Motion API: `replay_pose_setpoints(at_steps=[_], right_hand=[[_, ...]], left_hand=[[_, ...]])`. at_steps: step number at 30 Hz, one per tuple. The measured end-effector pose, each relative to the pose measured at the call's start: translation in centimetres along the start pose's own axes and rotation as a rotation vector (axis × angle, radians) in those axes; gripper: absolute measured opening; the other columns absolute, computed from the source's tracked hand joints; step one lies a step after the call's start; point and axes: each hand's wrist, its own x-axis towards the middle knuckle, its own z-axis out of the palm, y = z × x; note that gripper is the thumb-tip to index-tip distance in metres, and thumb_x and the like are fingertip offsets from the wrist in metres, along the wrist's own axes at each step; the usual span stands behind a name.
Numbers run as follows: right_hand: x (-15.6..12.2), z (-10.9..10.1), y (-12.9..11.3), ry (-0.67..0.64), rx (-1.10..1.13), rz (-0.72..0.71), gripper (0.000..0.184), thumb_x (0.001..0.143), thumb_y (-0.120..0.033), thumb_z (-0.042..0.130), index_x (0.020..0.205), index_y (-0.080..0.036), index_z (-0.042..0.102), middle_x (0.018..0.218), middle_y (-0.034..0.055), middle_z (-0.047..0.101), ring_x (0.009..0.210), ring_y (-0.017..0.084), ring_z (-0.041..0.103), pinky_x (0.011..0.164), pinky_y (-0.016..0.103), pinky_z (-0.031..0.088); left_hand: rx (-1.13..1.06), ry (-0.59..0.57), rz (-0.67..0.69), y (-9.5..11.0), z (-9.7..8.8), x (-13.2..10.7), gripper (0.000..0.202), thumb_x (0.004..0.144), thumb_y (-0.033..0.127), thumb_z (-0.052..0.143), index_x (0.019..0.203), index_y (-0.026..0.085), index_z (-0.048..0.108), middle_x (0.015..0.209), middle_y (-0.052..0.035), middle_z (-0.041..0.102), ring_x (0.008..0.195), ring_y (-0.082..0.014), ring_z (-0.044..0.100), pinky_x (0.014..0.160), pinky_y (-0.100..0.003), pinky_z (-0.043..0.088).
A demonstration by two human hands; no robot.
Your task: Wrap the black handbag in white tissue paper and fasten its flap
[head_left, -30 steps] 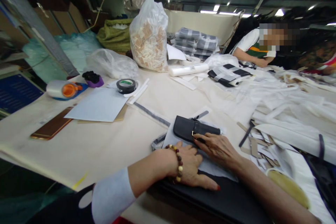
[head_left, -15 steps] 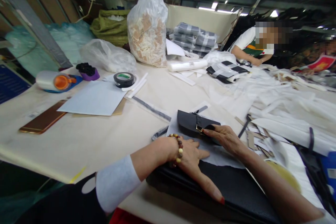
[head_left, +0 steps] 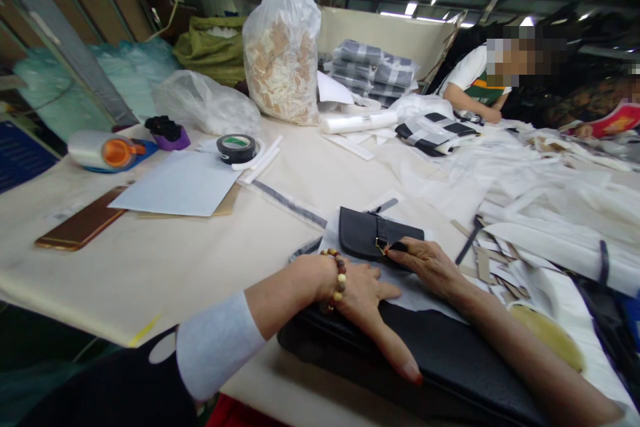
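Steadying, apparently, the black leather-like bag (head_left: 465,350), the left hand (head_left: 367,293) lies spread while the right hand (head_left: 430,261) pinches a narrow black strap (head_left: 398,247) beside a gold-coloured metal buckle (head_left: 380,247).

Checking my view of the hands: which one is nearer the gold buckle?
Right. The right hand has its grip on the dark strap end, right at the gold buckle. The left hand lies spread farther off, below it in view, on the pale sheet and black item.

Cream table (head_left: 200,273): clear sack (head_left: 281,67) (scrap-filled), brown slab (head_left: 83,219), black bag (head_left: 463,350).
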Motion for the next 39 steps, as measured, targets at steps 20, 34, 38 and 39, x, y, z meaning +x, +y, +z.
replay_pose_setpoints(at_steps=[20, 34, 38, 39], right_hand=[[-0.8, -0.4, 0.4, -0.105, -0.117, -0.267, 0.026, 0.082, -0.028, 0.052, 0.105, -0.022, 0.061, 0.107, 0.0039, 0.06, 0.096, 0.018, 0.056, 0.088, 0.032, 0.044], [-4.1, -2.7, 0.7, 0.228, -0.026, -0.174, 0.032, 0.08, -0.04, 0.049, 0.103, -0.023, 0.064, 0.116, 0.0075, 0.059, 0.107, 0.025, 0.053, 0.098, 0.044, 0.039], [-6.5, -2.8, 1.3, 0.4, 0.085, 0.005, 0.037, 0.076, -0.049, 0.053, 0.101, -0.025, 0.065, 0.113, 0.0063, 0.061, 0.11, 0.028, 0.052, 0.099, 0.046, 0.039], [-7.2, -2.7, 1.5, 0.434, 0.116, 0.054, 0.039, 0.075, -0.052, 0.053, 0.101, -0.026, 0.065, 0.114, 0.0055, 0.061, 0.112, 0.028, 0.05, 0.099, 0.046, 0.038]], left_hand=[[0.034, -0.021, -0.033, 0.9, -0.7, -1.2, 0.097, 0.052, 0.081, 0.052, 0.133, 0.03, 0.034, 0.142, -0.0139, 0.03, 0.124, -0.043, 0.032, 0.098, -0.063, 0.025], [0.211, 0.26, 0.045, 2.5, 2.2, -3.7, 0.083, 0.072, 0.069, 0.048, 0.135, 0.018, 0.032, 0.139, -0.0232, 0.029, 0.129, -0.0365, 0.026, 0.106, -0.054, 0.018], [0.222, 0.254, 0.014, 2.6, 2.5, -4.0, 0.083, 0.073, 0.068, 0.048, 0.136, 0.018, 0.029, 0.141, -0.0223, 0.027, 0.131, -0.0339, 0.022, 0.107, -0.054, 0.016], [0.234, 0.238, 0.008, 2.6, 2.6, -4.1, 0.082, 0.073, 0.067, 0.049, 0.136, 0.018, 0.029, 0.141, -0.0215, 0.026, 0.131, -0.0333, 0.022, 0.107, -0.054, 0.016]])
